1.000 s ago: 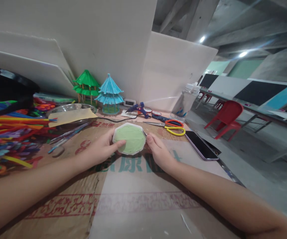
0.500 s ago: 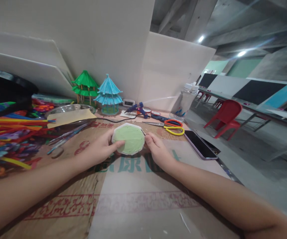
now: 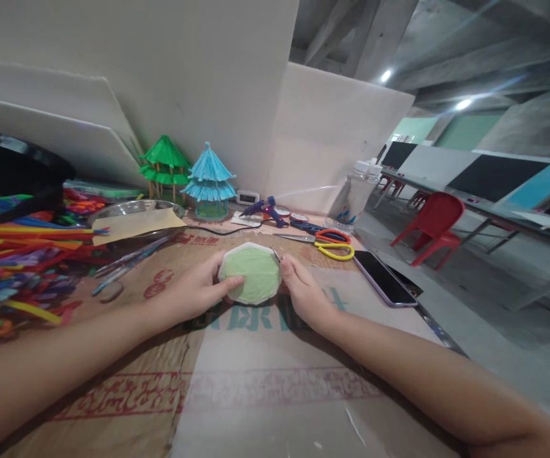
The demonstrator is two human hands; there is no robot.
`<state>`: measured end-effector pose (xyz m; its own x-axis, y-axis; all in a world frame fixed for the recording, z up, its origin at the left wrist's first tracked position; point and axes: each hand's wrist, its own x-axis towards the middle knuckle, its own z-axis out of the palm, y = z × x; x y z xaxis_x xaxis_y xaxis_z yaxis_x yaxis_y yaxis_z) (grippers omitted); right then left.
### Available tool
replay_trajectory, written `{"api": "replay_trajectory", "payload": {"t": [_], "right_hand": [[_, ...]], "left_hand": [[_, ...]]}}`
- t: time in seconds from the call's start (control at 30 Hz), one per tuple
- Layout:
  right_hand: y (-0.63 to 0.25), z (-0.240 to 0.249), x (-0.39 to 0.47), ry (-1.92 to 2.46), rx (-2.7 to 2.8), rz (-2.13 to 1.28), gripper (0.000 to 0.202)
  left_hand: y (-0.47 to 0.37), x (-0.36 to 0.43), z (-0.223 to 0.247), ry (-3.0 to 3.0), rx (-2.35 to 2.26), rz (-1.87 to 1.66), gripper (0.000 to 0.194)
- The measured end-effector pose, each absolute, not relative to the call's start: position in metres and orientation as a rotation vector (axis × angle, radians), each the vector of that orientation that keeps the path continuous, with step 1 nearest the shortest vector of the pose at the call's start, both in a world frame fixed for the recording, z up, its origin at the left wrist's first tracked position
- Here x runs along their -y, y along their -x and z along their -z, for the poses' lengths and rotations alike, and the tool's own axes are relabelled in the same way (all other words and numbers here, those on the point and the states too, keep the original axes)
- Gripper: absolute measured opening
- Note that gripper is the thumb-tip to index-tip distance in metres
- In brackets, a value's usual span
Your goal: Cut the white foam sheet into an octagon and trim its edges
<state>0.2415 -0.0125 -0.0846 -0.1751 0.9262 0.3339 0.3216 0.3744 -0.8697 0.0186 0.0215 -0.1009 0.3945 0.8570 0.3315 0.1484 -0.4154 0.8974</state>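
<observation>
while l hand [image 3: 202,287] clamps near-round disc [image 3: 258,270], green face twd cam, r hand [image 3: 307,291] pinches thin dark piece [image 3: 276,255] at rim.

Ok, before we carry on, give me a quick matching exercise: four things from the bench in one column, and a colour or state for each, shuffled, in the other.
Things:
1. phone
2. pale green disc
3. scissors
4. glue gun

Colours and states:
A. orange and yellow at the grip end
B. dark blue, glowing red at one spot
C. black on top, pale purple along the edge
D. gripped by the left hand

Pairs: 1-C, 2-D, 3-A, 4-B
</observation>
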Motion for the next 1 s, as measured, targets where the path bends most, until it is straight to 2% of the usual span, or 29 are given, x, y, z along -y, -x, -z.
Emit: {"api": "replay_trajectory", "payload": {"t": [0.33,0.6,0.73,0.87,1.0], "right_hand": [[-0.24,0.082,0.012,1.146,1.727,-0.699,0.05],[-0.251,0.078,0.0,1.025,1.462,-1.027,0.05],[-0.257,0.07,0.0,1.079,1.611,-0.834,0.046],[-0.251,0.066,0.007,1.141,1.812,-0.681,0.02],[-0.25,0.067,0.009,1.134,1.928,-0.485,0.018]], "left_hand": [[-0.019,-0.02,0.097,-1.843,-0.865,-0.929,0.053],[-0.018,-0.022,0.097,-1.741,-0.903,-0.983,0.053],[-0.019,-0.022,0.094,-1.721,-0.898,-1.022,0.057],[-0.02,-0.02,0.09,-1.775,-0.881,-1.042,0.051],[-0.019,-0.014,0.084,-1.934,-0.926,-0.994,0.04]]}}
